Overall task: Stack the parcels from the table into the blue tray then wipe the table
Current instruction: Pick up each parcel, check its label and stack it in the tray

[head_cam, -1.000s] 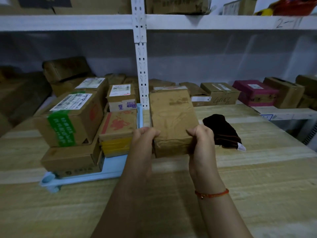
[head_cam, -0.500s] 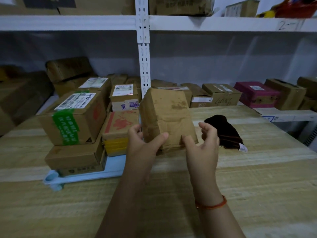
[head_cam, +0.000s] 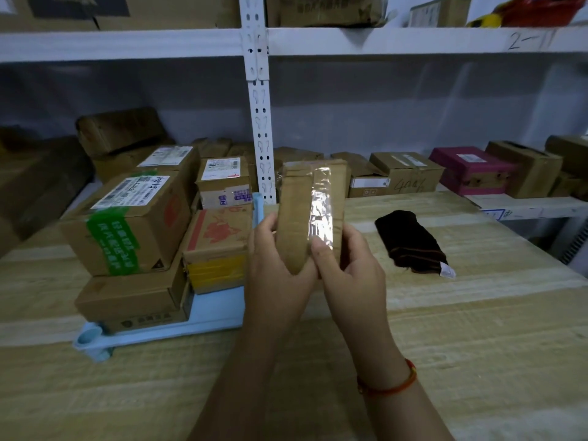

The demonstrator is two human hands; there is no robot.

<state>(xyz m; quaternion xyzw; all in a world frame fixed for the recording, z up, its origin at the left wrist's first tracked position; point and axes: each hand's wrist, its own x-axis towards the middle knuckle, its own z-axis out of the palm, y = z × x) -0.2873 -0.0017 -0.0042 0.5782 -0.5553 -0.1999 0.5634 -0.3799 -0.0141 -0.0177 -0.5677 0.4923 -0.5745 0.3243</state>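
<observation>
I hold a flat brown taped parcel [head_cam: 310, 211] on its narrow edge above the wooden table [head_cam: 445, 329], its shiny tape strip facing me. My left hand [head_cam: 276, 265] grips its left side and my right hand [head_cam: 350, 268] grips its right side near the bottom. Just left of it lies the blue tray [head_cam: 216, 313], holding several stacked parcels: a box with green tape [head_cam: 127, 224] on a flat carton [head_cam: 133, 300], a red-printed box with yellow tape [head_cam: 219, 246], and a labelled box [head_cam: 224, 181] behind.
A dark cloth [head_cam: 410, 243] lies on the table to the right of my hands. Behind the table a white shelf rack [head_cam: 259, 122] holds more cartons and a pink box [head_cam: 471, 168]. Dark boxes sit at the far left.
The parcel went from lying flat in both hands to being tipped up and turned onto its edge, its taped narrow side now facing me. Both hands shifted their grip closer together.
</observation>
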